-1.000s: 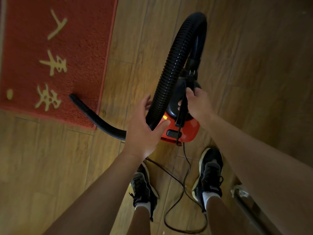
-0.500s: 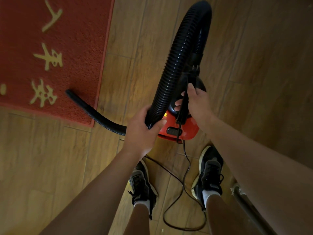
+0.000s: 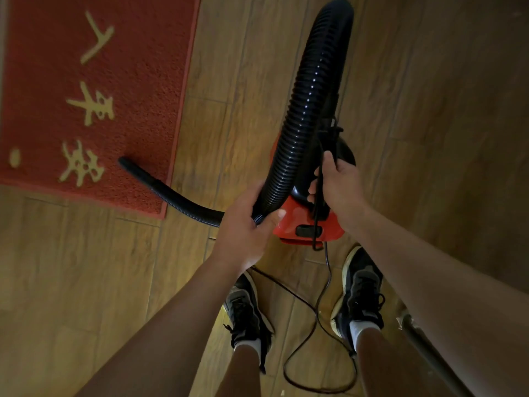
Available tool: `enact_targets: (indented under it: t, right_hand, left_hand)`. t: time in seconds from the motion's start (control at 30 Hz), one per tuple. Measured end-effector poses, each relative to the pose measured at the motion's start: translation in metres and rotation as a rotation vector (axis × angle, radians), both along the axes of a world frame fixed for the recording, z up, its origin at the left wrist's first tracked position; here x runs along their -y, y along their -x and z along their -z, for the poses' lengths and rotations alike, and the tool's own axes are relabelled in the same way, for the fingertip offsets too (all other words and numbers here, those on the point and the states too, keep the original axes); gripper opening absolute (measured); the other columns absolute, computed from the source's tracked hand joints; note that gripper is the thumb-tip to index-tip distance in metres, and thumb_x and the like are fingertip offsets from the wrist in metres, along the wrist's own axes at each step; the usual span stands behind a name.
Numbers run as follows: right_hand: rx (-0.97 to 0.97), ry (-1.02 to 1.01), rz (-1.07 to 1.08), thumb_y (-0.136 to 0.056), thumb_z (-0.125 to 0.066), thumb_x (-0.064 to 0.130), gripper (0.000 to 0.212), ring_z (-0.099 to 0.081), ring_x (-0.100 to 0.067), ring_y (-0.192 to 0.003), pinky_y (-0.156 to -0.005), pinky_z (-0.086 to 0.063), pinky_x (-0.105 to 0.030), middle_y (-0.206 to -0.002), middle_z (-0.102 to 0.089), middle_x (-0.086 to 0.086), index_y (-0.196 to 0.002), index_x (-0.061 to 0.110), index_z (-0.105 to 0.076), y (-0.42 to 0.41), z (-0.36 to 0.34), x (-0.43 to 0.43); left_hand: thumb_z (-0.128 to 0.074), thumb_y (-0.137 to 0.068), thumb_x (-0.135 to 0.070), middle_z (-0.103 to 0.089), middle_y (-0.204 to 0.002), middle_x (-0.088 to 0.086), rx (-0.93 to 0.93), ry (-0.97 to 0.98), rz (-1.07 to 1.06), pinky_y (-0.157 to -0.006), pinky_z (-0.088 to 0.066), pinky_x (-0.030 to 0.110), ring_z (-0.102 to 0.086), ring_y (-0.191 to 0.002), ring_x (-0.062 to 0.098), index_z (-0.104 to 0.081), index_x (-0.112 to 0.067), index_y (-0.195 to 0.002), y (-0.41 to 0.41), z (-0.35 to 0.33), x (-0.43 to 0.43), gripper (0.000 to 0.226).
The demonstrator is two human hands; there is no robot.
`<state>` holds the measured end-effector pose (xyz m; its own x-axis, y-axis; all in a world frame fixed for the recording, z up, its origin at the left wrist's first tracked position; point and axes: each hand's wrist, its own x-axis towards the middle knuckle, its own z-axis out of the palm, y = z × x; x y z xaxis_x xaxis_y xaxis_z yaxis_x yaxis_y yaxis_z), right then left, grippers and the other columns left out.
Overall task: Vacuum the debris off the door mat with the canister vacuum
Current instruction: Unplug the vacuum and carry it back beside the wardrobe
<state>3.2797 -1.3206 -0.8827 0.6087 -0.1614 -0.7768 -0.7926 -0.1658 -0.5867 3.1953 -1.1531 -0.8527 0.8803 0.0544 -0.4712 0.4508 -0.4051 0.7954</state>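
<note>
A red door mat (image 3: 137, 81) with gold characters lies on the wooden floor at the upper left. The red and black canister vacuum (image 3: 306, 222) hangs in front of me. My right hand (image 3: 339, 187) grips its black handle and strap. A ribbed black hose (image 3: 309, 96) arches up from the canister and comes back down. My left hand (image 3: 246, 227) grips the hose near its low point. The hose's free end (image 3: 126, 163) rests on the mat's near right corner, next to the gold characters.
My two black shoes (image 3: 357, 293) stand on the wood floor (image 3: 429, 110) below the vacuum. The black power cord (image 3: 317, 325) loops on the floor between and in front of them. A dark slanted bar (image 3: 429, 356) crosses the lower right corner.
My left hand has gone from reaching with spread fingers to closing round the hose. The vacuum and hose have shifted slightly in view; the hose tip stays on the mat's corner.
</note>
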Motion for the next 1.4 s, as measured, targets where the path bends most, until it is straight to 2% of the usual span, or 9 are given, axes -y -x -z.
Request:
enact_targets:
  t: [0.1, 0.17, 0.3, 0.37, 0.57, 0.7, 0.83, 1.03, 1.4]
  right_hand:
    - [0.027, 0.013, -0.062, -0.108, -0.039, 0.043, 0.045, -0.064, -0.026, -0.056, -0.068, -0.057, -0.044, -0.062, -0.065, -0.009, -0.082, 0.013, -0.061, 0.005, -0.012, -0.002]
    - [0.039, 0.011, -0.097, -0.107, -0.039, 0.045, 0.046, -0.065, -0.027, -0.058, -0.072, -0.058, -0.047, -0.062, -0.067, -0.008, -0.082, 0.015, -0.061, 0.008, -0.022, -0.003]
    - [0.054, -0.001, -0.103, -0.108, -0.039, 0.044, 0.045, -0.064, -0.025, -0.056, -0.066, -0.056, -0.043, -0.06, -0.066, -0.007, -0.081, 0.015, -0.059, 0.015, -0.05, -0.005]
    - [0.068, -0.005, -0.11, -0.108, -0.039, 0.043, 0.044, -0.064, -0.025, -0.056, -0.065, -0.056, -0.042, -0.06, -0.065, -0.007, -0.081, 0.015, -0.059, 0.017, -0.067, -0.008]
    - [0.124, -0.038, -0.132, -0.108, -0.04, 0.041, 0.042, -0.063, -0.022, -0.057, -0.069, -0.058, -0.045, -0.059, -0.064, -0.005, -0.082, 0.014, -0.06, 0.013, -0.127, -0.024]
    - [0.168, -0.051, -0.145, -0.108, -0.041, 0.04, 0.043, -0.062, -0.022, -0.055, -0.067, -0.058, -0.046, -0.057, -0.064, -0.005, -0.081, 0.013, -0.06, 0.008, -0.171, -0.034]
    - [0.217, -0.061, -0.169, -0.108, -0.04, 0.04, 0.044, -0.063, -0.021, -0.055, -0.065, -0.057, -0.042, -0.058, -0.064, -0.004, -0.082, 0.011, -0.061, 0.005, -0.221, -0.042]
    - [0.294, -0.088, -0.188, -0.108, -0.039, 0.04, 0.045, -0.061, -0.022, -0.054, -0.06, -0.054, -0.038, -0.057, -0.063, -0.004, -0.082, 0.01, -0.06, 0.007, -0.289, -0.05]
    - [0.533, -0.029, -0.227, -0.109, -0.038, 0.036, 0.047, -0.052, -0.015, -0.042, -0.041, -0.044, -0.022, -0.056, -0.057, -0.006, -0.083, 0.004, -0.059, 0.002, -0.443, -0.055]
  left_hand:
    - [-0.068, -0.095, -0.026, -0.066, -0.125, -0.017, 0.012, 0.025, -0.02, -0.099, -0.049, 0.029, -0.06, -0.121, 0.005, -0.051, -0.041, -0.14, 0.006, -0.004, -0.006, 0.05]
    - [-0.066, -0.094, -0.032, -0.065, -0.127, -0.017, 0.03, 0.024, -0.041, -0.101, -0.049, 0.032, -0.06, -0.122, 0.007, -0.049, -0.042, -0.141, 0.008, -0.014, -0.008, 0.051]
    - [-0.067, -0.089, -0.039, -0.069, -0.116, -0.019, 0.039, 0.008, -0.078, -0.097, -0.053, 0.037, -0.064, -0.112, 0.004, -0.052, -0.054, -0.125, 0.01, -0.035, -0.014, 0.042]
    - [-0.07, -0.088, -0.037, -0.07, -0.107, -0.015, 0.051, 0.001, -0.078, -0.091, -0.056, 0.041, -0.065, -0.102, 0.004, -0.057, -0.048, -0.118, 0.01, -0.045, -0.017, 0.034]
    - [-0.071, -0.092, -0.043, -0.07, -0.101, -0.014, 0.118, 0.023, -0.137, -0.078, -0.048, 0.015, -0.065, -0.096, -0.001, -0.057, -0.049, -0.11, 0.004, -0.099, -0.023, 0.024]
    - [-0.068, -0.095, -0.032, -0.068, -0.097, -0.034, 0.148, 0.038, -0.153, -0.074, -0.044, 0.005, -0.064, -0.095, -0.01, -0.056, -0.048, -0.114, -0.004, -0.142, -0.03, 0.027]
    - [-0.063, -0.1, -0.026, -0.066, -0.095, -0.038, 0.216, 0.066, -0.171, -0.072, -0.045, 0.006, -0.065, -0.092, -0.009, -0.055, -0.047, -0.115, -0.012, -0.185, -0.036, 0.027]
    - [-0.059, -0.096, -0.048, -0.067, -0.093, -0.033, 0.291, 0.066, -0.215, -0.068, -0.049, 0.014, -0.066, -0.085, -0.005, -0.055, -0.048, -0.108, -0.015, -0.243, -0.043, 0.013]
    - [-0.058, -0.101, -0.028, -0.065, -0.09, -0.037, 0.528, 0.065, -0.199, -0.069, -0.046, 0.007, -0.064, -0.085, -0.01, -0.061, -0.023, -0.122, -0.042, -0.389, -0.045, 0.022]
